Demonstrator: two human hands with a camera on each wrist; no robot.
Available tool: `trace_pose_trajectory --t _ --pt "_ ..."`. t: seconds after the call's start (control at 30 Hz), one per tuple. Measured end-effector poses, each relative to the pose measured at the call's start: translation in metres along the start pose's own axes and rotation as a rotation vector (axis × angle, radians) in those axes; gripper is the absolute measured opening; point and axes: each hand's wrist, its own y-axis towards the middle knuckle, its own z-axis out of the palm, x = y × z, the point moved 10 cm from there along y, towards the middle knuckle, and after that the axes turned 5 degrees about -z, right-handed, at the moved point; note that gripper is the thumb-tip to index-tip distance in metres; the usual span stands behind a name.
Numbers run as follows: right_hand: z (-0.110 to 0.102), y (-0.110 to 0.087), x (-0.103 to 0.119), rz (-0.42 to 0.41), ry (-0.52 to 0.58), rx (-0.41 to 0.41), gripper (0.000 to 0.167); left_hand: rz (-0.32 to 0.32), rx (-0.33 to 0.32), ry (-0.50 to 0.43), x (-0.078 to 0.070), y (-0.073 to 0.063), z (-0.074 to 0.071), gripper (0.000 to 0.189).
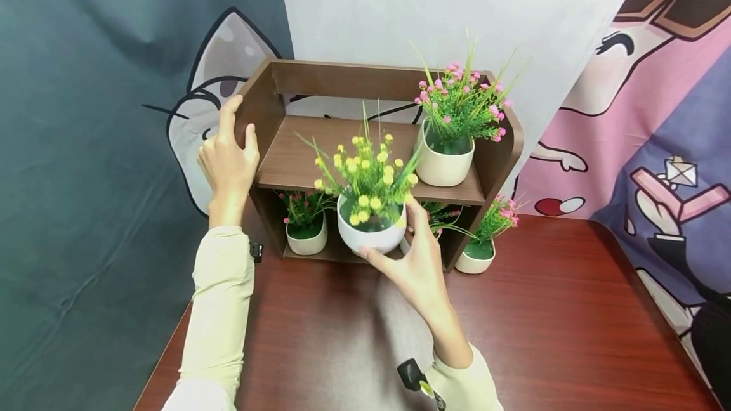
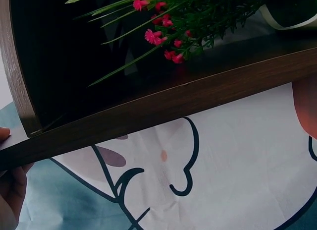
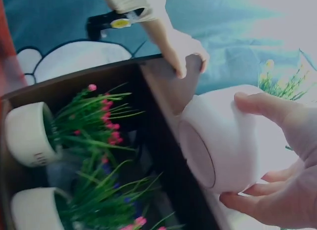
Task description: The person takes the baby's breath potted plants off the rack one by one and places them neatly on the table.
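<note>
My right hand [image 1: 419, 265] grips a white pot [image 1: 371, 240] with yellow artificial flowers [image 1: 365, 173]. Thumb and fingers lie on opposite sides of the bowl, and the right wrist view shows its round base tilted toward the camera. The pot is in front of the upper board of a brown wooden shelf [image 1: 342, 184], overlapping its front edge in the head view. At the shelf's left end, my left hand [image 1: 230, 160] holds the side panel [image 1: 257, 103], thumb inside and fingers outside. A pink-flowered pot [image 1: 445, 163] stands at the upper board's right end.
Inside the lower compartment, a red-flowered pot [image 1: 308, 243] sits at the left, and another [image 3: 37, 210] is partly hidden behind my right hand. One more pink-flowered pot [image 1: 475, 262] stands on the reddish table [image 1: 548, 297] beside the shelf's right side. Printed cloth [image 1: 103, 144] hangs behind.
</note>
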Motion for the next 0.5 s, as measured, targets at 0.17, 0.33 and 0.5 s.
trace_pose_trajectory --t 0.17,0.33,0.5 --pt "-0.008 -0.030 -0.021 0.033 -0.003 -0.023 0.088 -0.005 0.009 -0.006 0.000 0.000 0.001 0.038" --pt "-0.027 -0.066 -0.049 0.115 -0.059 -0.077 0.088 0.000 0.000 0.002 -0.001 0.000 -0.001 0.038" --pt "-0.059 -0.103 -0.084 0.228 -0.125 -0.137 0.093 -0.013 0.011 -0.002 0.000 0.001 0.000 0.038"
